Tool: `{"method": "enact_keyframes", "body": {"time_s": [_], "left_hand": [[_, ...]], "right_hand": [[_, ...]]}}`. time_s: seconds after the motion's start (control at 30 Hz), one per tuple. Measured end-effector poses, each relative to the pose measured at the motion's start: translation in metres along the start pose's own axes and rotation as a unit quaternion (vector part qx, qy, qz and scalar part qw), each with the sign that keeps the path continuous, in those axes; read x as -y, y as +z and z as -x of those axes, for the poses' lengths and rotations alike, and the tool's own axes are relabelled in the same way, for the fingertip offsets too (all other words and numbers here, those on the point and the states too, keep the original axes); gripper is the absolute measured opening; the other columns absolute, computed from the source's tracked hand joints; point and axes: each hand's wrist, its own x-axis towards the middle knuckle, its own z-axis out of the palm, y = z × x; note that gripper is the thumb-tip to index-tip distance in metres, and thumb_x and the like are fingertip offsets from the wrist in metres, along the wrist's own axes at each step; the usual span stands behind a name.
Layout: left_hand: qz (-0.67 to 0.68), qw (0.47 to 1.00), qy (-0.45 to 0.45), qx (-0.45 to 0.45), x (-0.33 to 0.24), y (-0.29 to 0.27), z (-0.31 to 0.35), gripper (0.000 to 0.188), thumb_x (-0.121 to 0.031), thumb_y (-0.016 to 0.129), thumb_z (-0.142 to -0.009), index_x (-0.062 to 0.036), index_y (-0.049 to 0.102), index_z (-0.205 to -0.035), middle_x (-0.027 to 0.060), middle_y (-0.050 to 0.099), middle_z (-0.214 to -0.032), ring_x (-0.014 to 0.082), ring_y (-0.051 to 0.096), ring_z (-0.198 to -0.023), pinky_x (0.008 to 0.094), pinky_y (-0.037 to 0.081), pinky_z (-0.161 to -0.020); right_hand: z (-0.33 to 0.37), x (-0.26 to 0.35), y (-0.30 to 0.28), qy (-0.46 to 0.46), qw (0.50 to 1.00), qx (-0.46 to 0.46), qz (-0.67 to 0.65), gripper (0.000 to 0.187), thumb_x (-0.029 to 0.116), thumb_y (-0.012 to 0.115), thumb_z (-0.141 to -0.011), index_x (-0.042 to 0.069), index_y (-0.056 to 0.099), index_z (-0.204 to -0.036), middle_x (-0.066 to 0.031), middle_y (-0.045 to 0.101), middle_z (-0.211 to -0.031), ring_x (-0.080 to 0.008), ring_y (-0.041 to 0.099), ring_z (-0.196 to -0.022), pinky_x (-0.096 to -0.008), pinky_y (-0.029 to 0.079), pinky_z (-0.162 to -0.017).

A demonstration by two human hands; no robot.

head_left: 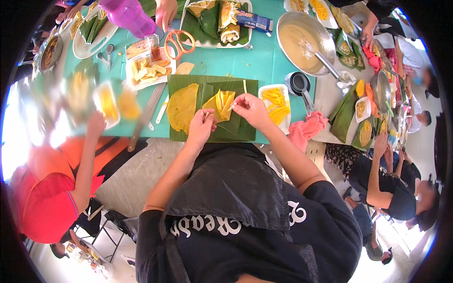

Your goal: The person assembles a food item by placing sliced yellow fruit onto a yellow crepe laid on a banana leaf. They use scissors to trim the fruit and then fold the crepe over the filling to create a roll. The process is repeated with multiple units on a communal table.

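On a banana leaf (240, 133) right in front of me lies a flat yellow crepe (181, 108). To its right, a smaller piece of leaf sits under a heap of yellow fruit strips (222, 101), which look like mango. My left hand (202, 123) is closed in a pinch at the lower left of the strips; a small pale tip shows at its fingers. At their right side my right hand (252, 111) pinches too, with a tiny pale bit at the fingertips that I cannot name. A white tray of more fruit strips (275, 104) stands beside my right wrist.
Beyond the leaf are orange-handled scissors (180, 45) and a tray of pale cut pieces (150, 70). A steel bowl of batter (304, 42) with a whisk stands far right, near measuring cups (300, 82) and a pink cloth (307, 131). Knives (153, 106) lie left. Co-workers sit both sides.
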Motion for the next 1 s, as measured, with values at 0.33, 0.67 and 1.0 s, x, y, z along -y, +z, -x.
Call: {"method": "enact_keyframes", "body": {"time_s": [0.33, 0.67, 1.0], "left_hand": [[-0.179, 0.975, 0.101, -0.085, 0.032, 0.023, 0.002, 0.028, -0.021, 0.068, -0.086, 0.0014, 0.066, -0.102, 0.0142, 0.067, -0.082, 0.0168, 0.063, -0.074, 0.0314, 0.049, -0.067], [-0.057, 0.995, 0.014, -0.077, 0.027, 0.040, 0.007, 0.038, -0.022, 0.067, -0.088, 0.0079, 0.059, -0.110, 0.0111, 0.065, -0.080, 0.0149, 0.060, -0.071, 0.0296, 0.047, -0.065], [-0.098, 0.988, 0.014, -0.122, 0.032, 0.040, 0.003, 0.032, -0.024, 0.069, -0.086, 0.0009, 0.061, -0.103, 0.0053, 0.057, -0.066, 0.0159, 0.054, -0.059, 0.0314, 0.043, -0.056]], "right_hand": [[-0.033, 0.015, -0.001, 0.025, 0.998, 0.055, -0.004, 0.014, 0.011, 0.068, -0.086, 0.000, 0.062, -0.093, -0.0016, 0.064, -0.080, -0.0067, 0.058, -0.073, -0.0232, 0.048, -0.067], [-0.028, 0.023, -0.014, 0.065, 0.996, 0.062, -0.007, 0.015, 0.011, 0.067, -0.088, 0.001, 0.061, -0.097, -0.0028, 0.066, -0.083, -0.0080, 0.062, -0.076, -0.0230, 0.049, -0.068], [-0.038, 0.010, -0.003, 0.058, 0.996, 0.055, 0.033, 0.018, 0.010, 0.069, -0.084, -0.001, 0.061, -0.096, -0.0054, 0.067, -0.079, -0.0095, 0.063, -0.073, -0.0250, 0.050, -0.067]]}}
